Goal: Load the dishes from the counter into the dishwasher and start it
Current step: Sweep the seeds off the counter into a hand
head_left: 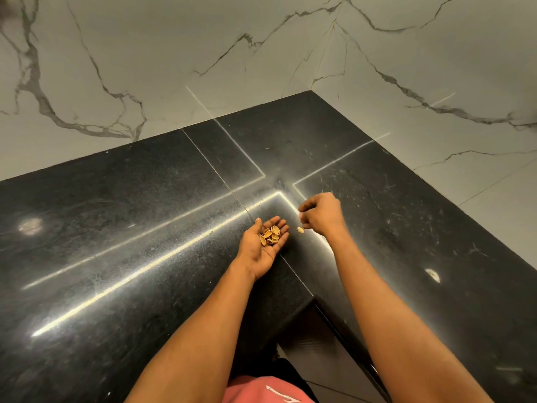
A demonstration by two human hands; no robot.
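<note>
My left hand (pixel 263 242) lies palm up just above the black counter (pixel 122 228), its fingers relaxed, with several pistachio shells (pixel 270 235) heaped in the palm. Just right of it, my right hand (pixel 321 216) hovers knuckles up with its fingers curled together. A pale bit that looks like a shell shows pinched at its fingertips. One loose pistachio shell (pixel 300 230) lies on the counter between the two hands, below the right fingertips. No dishes and no dishwasher are in view.
The counter is L-shaped and fills a corner between two white marble walls (pixel 174 68). Bright light streaks reflect across its polished top. Below the inner corner are a dark gap (pixel 313 330) and my pink clothing (pixel 261 391).
</note>
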